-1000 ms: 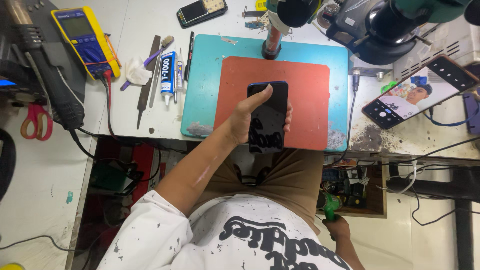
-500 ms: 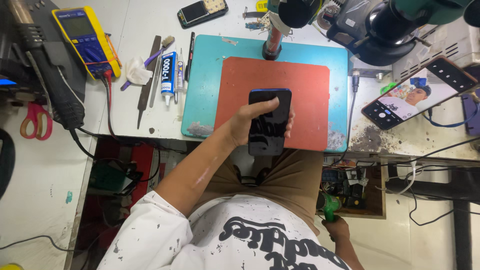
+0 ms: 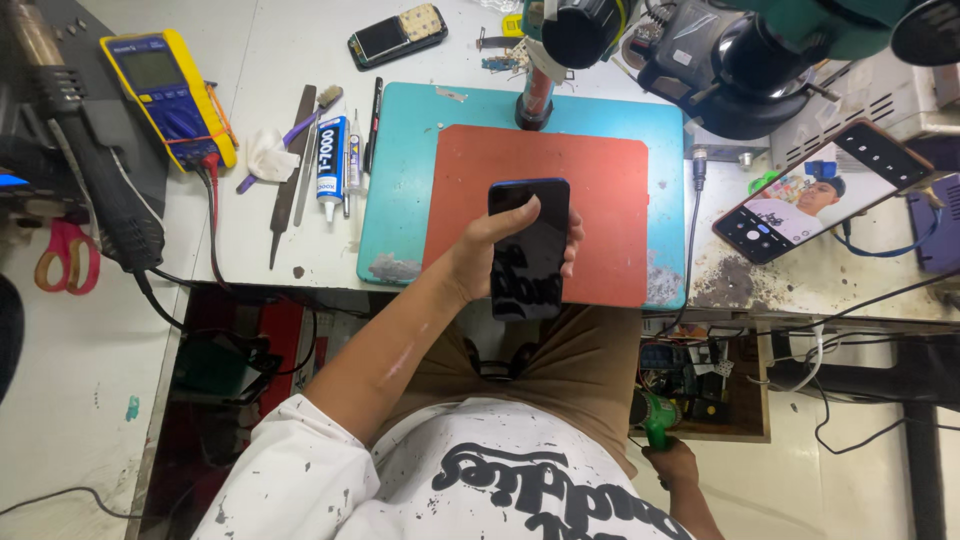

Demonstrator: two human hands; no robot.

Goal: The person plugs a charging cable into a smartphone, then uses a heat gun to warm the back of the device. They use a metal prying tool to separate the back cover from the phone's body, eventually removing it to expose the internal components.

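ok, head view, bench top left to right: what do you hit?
Red scissors → yellow multimeter → glue tube → black phone in the left hand → lit phone.

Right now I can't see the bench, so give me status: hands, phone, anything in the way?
Left hand grips dark phone above red mat. Right hand low by the drawer, on a green tool. Nothing blocking the mat.

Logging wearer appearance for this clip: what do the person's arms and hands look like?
Both hands are bare: no gloves, rings or watch visible. The left hand extends from a bare forearm below a short white sleeve speckled with dark flecks. The right hand shows at the lower edge.
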